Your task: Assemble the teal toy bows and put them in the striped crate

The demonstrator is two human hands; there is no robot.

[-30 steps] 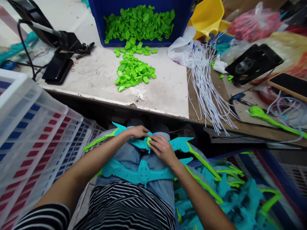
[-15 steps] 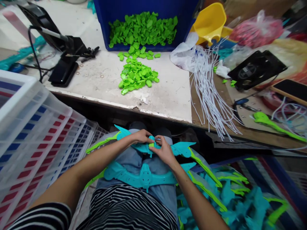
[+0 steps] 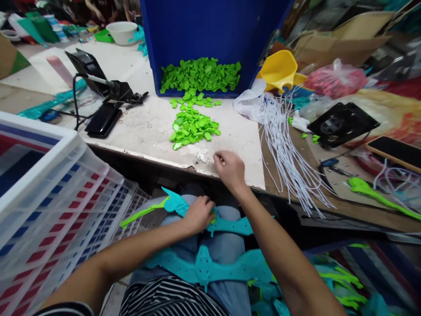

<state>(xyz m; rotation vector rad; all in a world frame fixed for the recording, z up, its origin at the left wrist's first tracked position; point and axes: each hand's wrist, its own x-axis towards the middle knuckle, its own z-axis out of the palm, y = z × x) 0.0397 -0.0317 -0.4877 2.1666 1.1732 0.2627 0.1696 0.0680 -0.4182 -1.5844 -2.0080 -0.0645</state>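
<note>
Teal bow across the knees. Left hand grips its middle, green bit at the fingers. Second bow nearer the shirt. Right hand over the bench, fingers curled; cannot tell if holding anything. Beyond: green pile, blue bin.

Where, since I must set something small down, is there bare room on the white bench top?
Two patches of the white bench top look mostly bare: between the black slab and the loose green pile, bar small rings; and between that pile and the white cords, though the right hand is over its front. Further right is crowded: black fan, pink-filled bag.
</note>
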